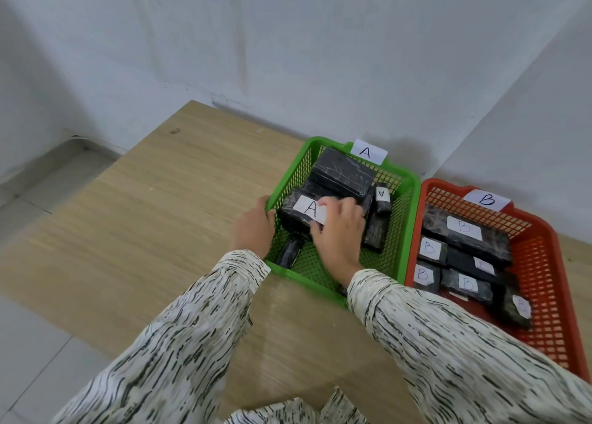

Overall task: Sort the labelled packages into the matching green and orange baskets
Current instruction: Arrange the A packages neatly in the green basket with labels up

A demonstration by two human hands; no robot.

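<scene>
A green basket tagged "A" holds several black wrapped packages. My right hand is inside it, fingers curled over a black package with a white "A" label. My left hand grips the basket's left rim. To the right stands an orange basket tagged "B", with several black packages labelled "B" lying in it.
Both baskets sit on a wooden table against a white wall corner. A larger black package lies on top at the back of the green basket. Tiled floor shows at the left beyond the table edge.
</scene>
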